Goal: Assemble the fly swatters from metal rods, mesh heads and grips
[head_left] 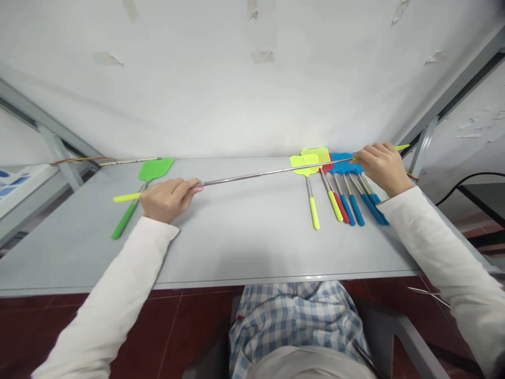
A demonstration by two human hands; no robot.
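Observation:
Stretched between my two hands is a fly swatter with a long, thin metal rod, raised over the table. My left hand is closed around its yellow handle where the rod begins. Over on the right, my right hand grips the far end, and a yellow tip of the swatter's head sticks out past the fingers. Beneath my left hand lies a green fly swatter with its handle toward me. Below the rod, near my right hand, are yellow fly swatters, a red one and several blue ones.
A grey-white table reaches to a white wall with tape scraps. Metal frame posts stand at both sides. Thin wires run along the back left, beside a white box. A chair arm is at lower right.

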